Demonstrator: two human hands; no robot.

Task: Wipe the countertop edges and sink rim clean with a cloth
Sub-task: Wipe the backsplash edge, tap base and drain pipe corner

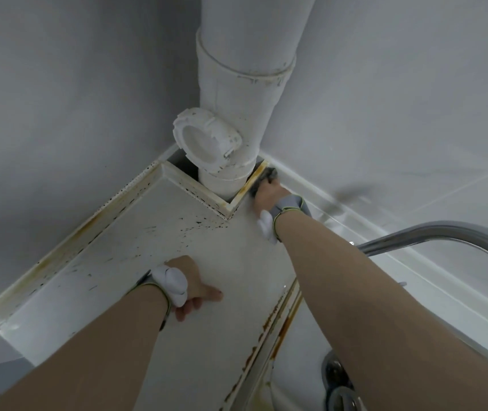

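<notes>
My right hand (268,193) grips a dark grey cloth (268,175) and presses it against the raised, stained lip beside the pipe cut-out at the back corner of the white countertop (159,250). My left hand (198,287) rests on the countertop nearer to me, its fingers loosely curled and holding nothing. Brown and black stains run along the countertop's back edge (94,221) and along the sink rim (278,324). Both wrists wear a grey strap with a white device.
A thick white drain pipe (236,93) with a capped side port (204,140) rises through the corner cut-out. A chrome faucet spout (432,232) arches over the sink (311,366) at the right, with its drain fitting (336,378) below. Grey tiled walls close in both sides.
</notes>
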